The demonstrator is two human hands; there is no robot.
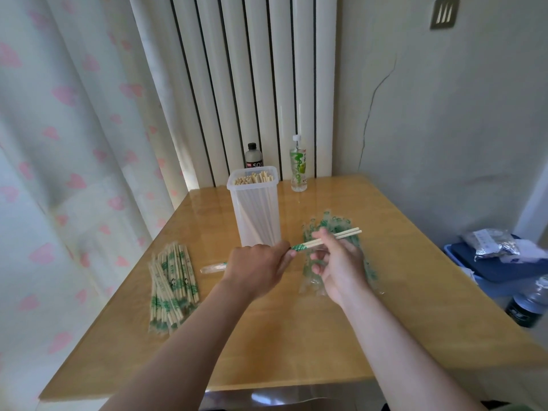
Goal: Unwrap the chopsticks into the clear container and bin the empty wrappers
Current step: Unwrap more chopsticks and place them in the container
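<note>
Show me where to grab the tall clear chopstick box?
Probably hold the clear container around its lower walls, coming from the near side. It stands tall, narrow and open-topped, with chopsticks filling it to the rim, so a top grab could tip it.

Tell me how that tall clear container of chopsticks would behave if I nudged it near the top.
Probably apt to tip: the clear container stands tall on a narrow base. The chopsticks inside likely add weight, steadying it somewhat. On the glossy table it may slide rather than grip.
</note>
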